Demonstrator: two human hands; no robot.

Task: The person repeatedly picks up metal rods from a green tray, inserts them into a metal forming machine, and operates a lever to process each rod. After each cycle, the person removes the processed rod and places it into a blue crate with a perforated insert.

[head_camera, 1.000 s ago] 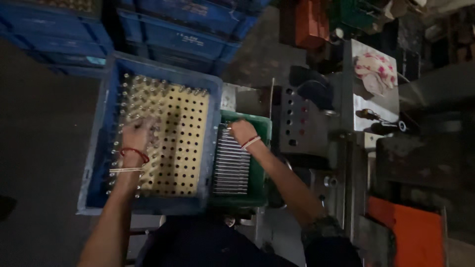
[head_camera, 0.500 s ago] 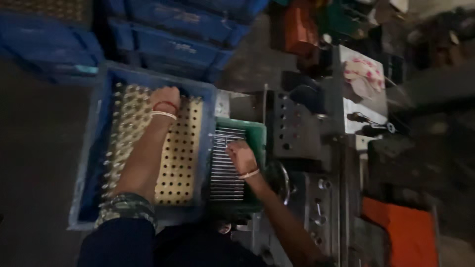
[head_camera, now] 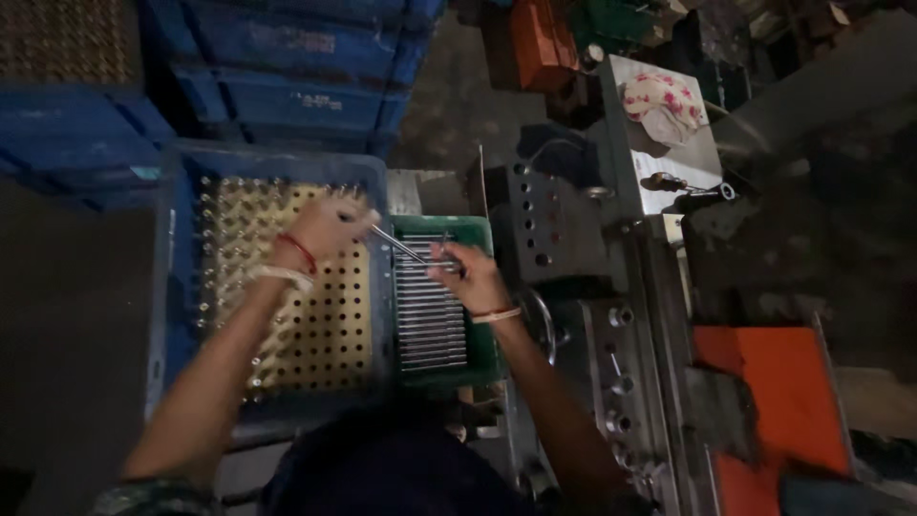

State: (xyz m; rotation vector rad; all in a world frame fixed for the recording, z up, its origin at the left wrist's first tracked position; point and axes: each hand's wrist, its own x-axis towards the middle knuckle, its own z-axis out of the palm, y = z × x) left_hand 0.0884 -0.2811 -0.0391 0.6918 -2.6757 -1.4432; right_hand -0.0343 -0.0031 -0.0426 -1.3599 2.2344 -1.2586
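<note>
Head view: the left hand (head_camera: 325,229) reaches over the blue crate (head_camera: 177,287) at centre left, fingers closed around one end of a thin metal rod (head_camera: 401,247). The right hand (head_camera: 468,277) hovers over the green tray (head_camera: 478,358) of rods, fingers pinched on the same rod's other end. A grey machine (head_camera: 573,239) fills the middle; stacked blue crates (head_camera: 287,57) line the dim upper left.

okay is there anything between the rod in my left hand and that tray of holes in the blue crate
Nothing visible blocks it. The left hand holds the thin metal rod above the gap between the green tray and the blue crate. The perforated tray lies open below the hand; only the crate's wall lies between.
</note>
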